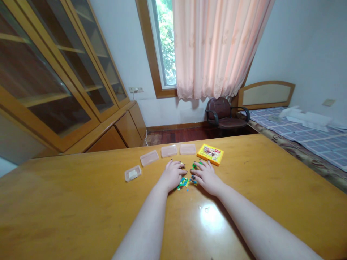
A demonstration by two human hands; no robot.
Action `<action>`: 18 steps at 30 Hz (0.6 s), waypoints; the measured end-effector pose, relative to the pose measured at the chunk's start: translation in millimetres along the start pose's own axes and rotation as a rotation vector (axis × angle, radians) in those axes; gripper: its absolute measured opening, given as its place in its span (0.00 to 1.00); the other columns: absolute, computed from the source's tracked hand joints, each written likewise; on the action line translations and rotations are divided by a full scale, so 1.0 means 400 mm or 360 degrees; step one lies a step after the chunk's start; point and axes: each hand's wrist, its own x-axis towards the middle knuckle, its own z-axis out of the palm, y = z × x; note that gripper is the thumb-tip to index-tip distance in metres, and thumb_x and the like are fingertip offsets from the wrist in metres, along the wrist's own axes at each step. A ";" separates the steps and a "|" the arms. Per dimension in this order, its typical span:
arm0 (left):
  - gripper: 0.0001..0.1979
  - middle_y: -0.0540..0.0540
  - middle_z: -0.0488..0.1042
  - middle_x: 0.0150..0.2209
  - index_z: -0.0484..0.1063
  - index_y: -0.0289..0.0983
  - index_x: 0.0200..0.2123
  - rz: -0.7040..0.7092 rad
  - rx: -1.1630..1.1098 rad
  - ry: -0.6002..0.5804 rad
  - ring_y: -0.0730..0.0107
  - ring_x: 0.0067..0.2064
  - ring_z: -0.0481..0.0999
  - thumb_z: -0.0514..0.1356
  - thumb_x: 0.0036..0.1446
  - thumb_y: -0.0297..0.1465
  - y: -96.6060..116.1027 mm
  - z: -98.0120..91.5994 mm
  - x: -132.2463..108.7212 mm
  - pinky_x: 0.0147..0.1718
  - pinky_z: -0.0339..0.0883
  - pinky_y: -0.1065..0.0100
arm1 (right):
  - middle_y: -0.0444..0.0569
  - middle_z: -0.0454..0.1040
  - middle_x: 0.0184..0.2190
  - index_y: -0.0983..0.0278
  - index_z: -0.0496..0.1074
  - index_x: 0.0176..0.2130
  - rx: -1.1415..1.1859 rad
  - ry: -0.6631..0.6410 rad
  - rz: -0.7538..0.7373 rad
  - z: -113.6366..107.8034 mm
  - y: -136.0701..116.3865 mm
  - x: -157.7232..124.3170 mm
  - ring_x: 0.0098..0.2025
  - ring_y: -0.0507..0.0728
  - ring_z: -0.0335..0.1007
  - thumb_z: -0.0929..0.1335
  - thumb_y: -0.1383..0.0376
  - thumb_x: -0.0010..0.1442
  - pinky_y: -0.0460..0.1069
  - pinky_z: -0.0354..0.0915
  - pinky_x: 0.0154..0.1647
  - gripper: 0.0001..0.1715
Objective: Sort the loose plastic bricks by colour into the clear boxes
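Observation:
Small colourful pieces, like tiny building bricks (184, 182), lie heaped on the wooden table (108, 213) in green, blue, yellow and white. At the left of the heap rests my left hand (172, 176), its fingers spread over some pieces. My right hand (208, 177) lies on the other side, fingers apart, touching green and dark pieces. Parts of the heap are hidden beneath both hands. Beyond them stand clear plastic boxes, one (149, 158) at the left, another (169, 151) in the middle and one (187, 149) near a yellow box (210, 154) with a printed picture.
A further plastic box (133, 173) at the left holds small whitish pieces. Behind the table are a brown office chair (223, 113), a curtained window and a bed (306, 126) at the right. A glass-fronted cabinet (62, 72) stands at the left.

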 end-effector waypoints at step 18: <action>0.13 0.48 0.77 0.39 0.79 0.41 0.30 0.0119 -0.0286 0.0200 0.66 0.46 0.71 0.55 0.52 0.23 0.012 -0.011 0.004 0.53 0.60 0.59 | 0.49 0.59 0.61 0.51 0.69 0.53 0.0107 -0.0120 -0.0154 -0.009 -0.007 -0.005 0.64 0.65 0.47 0.59 0.52 0.64 0.67 0.37 0.62 0.22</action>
